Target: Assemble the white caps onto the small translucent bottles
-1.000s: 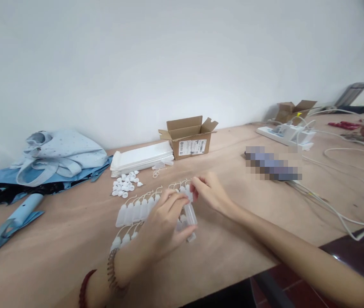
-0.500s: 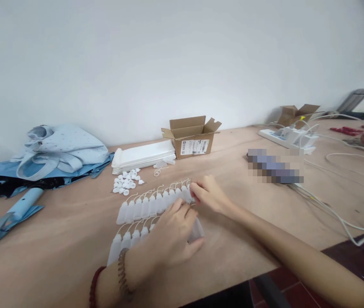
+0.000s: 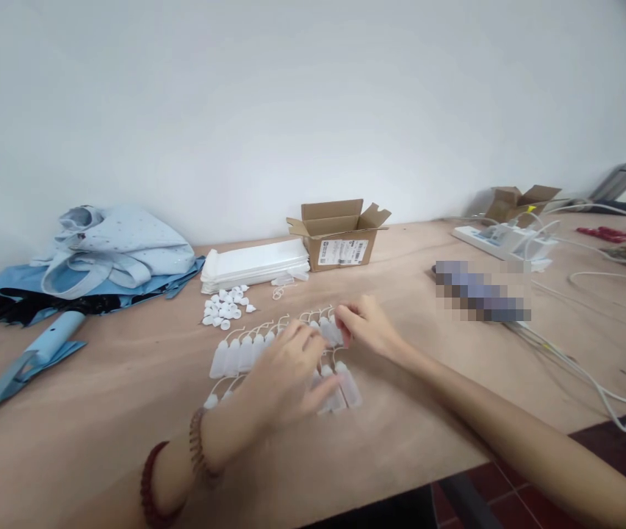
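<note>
The brown-topped counter extends under and beyond both hands. Ahead of them and to the left lies a pale blue fabric bundle. Straight ahead stands an open brown cardboard box with a printed label; its contents cannot be determined. Beside it lies a stack of flat white pieces.

The left hand is over the rows, palm down, fingers loosely bent, thumb apart; no grip is evident. The right hand is curled, thumb near fingertips, at the far row's right end; whether it grips anything cannot be told.

Small translucent plastic bottles with pale cords at their tops lie side by side in two rows: a far row beneath the fingers of both hands, and a near row partly covered by the left hand.

Progress: both rows appear largely formed; the covered middle is unverified. Beyond the left hand, small white conical caps lie loose in a heap, apart from the bottles. Whether every bottle is closed cannot be confirmed.
</note>
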### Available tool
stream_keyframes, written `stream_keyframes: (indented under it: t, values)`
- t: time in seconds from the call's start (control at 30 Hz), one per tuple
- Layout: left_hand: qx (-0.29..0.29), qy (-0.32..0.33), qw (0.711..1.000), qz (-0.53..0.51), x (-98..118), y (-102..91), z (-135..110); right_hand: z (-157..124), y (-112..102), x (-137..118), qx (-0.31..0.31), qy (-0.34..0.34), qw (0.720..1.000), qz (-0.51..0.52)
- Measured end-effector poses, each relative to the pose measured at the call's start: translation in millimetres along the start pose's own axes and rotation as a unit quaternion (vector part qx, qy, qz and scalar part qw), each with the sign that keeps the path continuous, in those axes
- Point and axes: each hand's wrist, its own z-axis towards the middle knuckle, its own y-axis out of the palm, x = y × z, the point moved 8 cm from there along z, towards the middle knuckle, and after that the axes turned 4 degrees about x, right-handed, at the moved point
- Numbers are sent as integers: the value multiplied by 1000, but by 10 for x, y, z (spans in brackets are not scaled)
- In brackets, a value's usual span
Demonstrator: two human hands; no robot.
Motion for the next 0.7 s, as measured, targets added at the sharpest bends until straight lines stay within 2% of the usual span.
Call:
stream_keyframes:
  t: [0.1,0.13,0.2,0.3,0.4,0.5,0.7]
  values:
    - [58,-50,996,41,-512,-139,102,256,-36,54,72,-40,989,-123]
    - [56,-75,994,62,-723,-133,142,373,-21,84,88,-49,985,-140]
    - [35,-136,986,86,-1142,-74,217,634,73,147,84,-65,982,-154]
    - [7,-147,985,88,-1478,46,333,986,257,198,58,-92,978,-180]
    - [-12,-142,986,81,-1557,138,395,1173,427,204,32,-111,970,-216]
    - [-22,-144,987,70,-1531,167,397,1194,528,198,13,-122,959,-254]
    - [7,-170,985,24,-1485,2,287,1063,474,229,-5,-131,946,-297]
